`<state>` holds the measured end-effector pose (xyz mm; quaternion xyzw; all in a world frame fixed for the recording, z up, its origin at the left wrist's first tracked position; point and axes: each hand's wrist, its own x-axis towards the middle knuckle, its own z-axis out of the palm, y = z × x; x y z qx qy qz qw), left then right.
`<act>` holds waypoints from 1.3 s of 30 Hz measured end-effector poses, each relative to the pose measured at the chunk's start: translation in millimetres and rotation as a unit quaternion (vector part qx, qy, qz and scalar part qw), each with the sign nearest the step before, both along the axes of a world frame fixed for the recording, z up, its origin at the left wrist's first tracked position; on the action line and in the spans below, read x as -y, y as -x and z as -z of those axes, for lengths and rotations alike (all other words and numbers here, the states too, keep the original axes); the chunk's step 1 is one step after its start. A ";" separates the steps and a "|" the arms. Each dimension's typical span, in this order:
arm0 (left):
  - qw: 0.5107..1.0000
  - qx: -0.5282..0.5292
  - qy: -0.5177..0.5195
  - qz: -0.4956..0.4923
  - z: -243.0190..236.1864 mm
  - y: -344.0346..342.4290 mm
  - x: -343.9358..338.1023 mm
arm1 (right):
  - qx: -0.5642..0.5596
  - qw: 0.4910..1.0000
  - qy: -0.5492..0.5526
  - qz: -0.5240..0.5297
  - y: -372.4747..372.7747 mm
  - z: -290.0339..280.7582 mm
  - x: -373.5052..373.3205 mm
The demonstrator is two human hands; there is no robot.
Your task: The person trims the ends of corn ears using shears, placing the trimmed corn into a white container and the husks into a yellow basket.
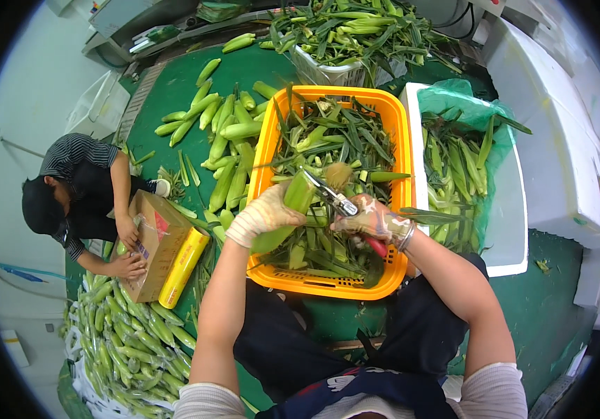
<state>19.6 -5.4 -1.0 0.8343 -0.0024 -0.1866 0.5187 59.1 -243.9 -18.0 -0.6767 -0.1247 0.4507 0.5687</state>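
- An orange basket (402,136) stood before the worker's knees, its right rim just beside a white foam box (515,241), loose corn (242,130) crowding its left edge.
- Bare forearms came in well apart, leaving room between them over the near rim.
- The gloved left hand (270,211) gripped a tilted ear of corn (300,193) above the basket's leafy heap.
- The gloved right hand (375,222) clasped shears (342,202), blades at the ear's upper end.
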 end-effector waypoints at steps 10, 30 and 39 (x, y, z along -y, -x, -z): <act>0.869 -0.046 0.434 -0.234 31.7 4.8 -34.5 | 0.041 0.996 -0.038 -0.067 23.3 -18.6 5.3; 0.857 -0.209 0.423 -0.207 49.4 0.9 15.3 | 0.253 0.946 0.124 0.160 -9.2 -6.0 -32.0; 0.789 -0.260 0.503 -0.241 99.1 -10.1 4.7 | 0.629 0.770 0.081 0.070 52.3 7.6 -60.6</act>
